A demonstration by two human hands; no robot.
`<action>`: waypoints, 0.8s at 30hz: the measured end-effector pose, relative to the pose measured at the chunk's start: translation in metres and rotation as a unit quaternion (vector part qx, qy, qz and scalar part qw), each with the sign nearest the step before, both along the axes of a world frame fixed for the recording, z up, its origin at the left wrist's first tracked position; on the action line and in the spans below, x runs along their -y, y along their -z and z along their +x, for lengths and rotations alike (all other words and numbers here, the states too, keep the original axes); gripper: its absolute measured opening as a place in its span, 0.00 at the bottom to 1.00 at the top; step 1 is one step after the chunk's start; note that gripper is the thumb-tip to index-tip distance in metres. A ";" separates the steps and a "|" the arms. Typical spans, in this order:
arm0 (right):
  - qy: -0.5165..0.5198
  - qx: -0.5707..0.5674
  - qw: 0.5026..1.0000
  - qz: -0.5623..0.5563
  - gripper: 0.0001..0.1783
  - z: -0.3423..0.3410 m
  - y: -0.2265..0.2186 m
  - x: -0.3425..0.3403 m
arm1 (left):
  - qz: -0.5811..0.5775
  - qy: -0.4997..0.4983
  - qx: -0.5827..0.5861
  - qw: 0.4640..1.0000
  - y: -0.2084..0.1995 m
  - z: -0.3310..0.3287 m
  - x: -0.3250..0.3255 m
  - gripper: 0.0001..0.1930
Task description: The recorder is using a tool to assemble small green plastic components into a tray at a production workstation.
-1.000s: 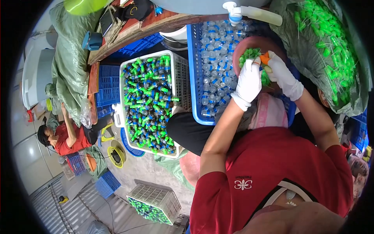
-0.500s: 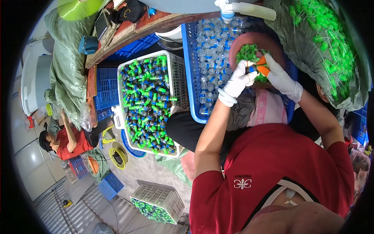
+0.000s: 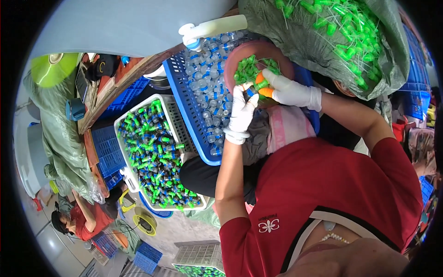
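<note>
Both hands wear white gloves and meet over the front of a pinkish-red bowl (image 3: 234, 60). My left hand (image 3: 241, 113) is closed around a small bottle with a blue band (image 3: 250, 92), mostly hidden by the fingers. Orange covers sit on fingertips of my right hand (image 3: 293, 92), which pinches a green cap (image 3: 261, 84) beside the bottle; whether the two touch, I cannot tell. More green caps with thin clear tubes (image 3: 246, 69) lie in the bowl. Under and left of it, a blue basket (image 3: 183, 117) holds many clear blue-banded bottles (image 3: 203, 76).
On the left, a white crate (image 3: 171, 115) is heaped with dark green-capped bottles (image 3: 150, 157). A grey-green sack (image 3: 286, 46) of green caps (image 3: 353, 51) lies at the far right. A white tap-like fitting (image 3: 214, 27) juts over the basket. Another person (image 3: 85, 221) works at far left.
The whole view has shifted and tilted. My right hand has drawn slightly apart from my left, and a green cap now shows in its fingers.
</note>
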State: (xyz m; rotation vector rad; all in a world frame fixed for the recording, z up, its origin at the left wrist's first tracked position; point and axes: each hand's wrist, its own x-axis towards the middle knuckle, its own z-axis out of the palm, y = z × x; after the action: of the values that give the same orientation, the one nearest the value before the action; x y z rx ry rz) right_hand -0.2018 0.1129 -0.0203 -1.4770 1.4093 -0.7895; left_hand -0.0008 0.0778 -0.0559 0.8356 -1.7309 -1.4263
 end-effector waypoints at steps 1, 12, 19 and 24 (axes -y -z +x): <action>-0.049 -0.133 0.976 -0.164 0.16 -0.002 0.001 -0.002 | 0.155 0.041 -0.055 0.986 -0.002 0.003 0.001 0.17; -0.136 -0.230 0.959 -0.090 0.18 0.001 -0.033 -0.009 | 0.223 0.054 -0.014 0.973 0.004 0.010 -0.016 0.17; -0.112 -0.077 0.991 0.001 0.17 0.020 0.004 -0.026 | -0.036 -0.006 0.060 0.997 -0.020 0.016 -0.050 0.19; -0.069 -0.082 0.974 -0.200 0.15 0.030 0.025 -0.013 | -0.181 -0.131 0.247 0.943 -0.036 0.071 -0.051 0.17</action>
State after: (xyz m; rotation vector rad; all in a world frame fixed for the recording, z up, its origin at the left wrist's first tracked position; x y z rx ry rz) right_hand -0.1716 0.1259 -0.0449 -1.9664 1.2975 -0.9185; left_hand 0.0704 0.1293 -0.0201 1.2314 -2.0677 -0.7208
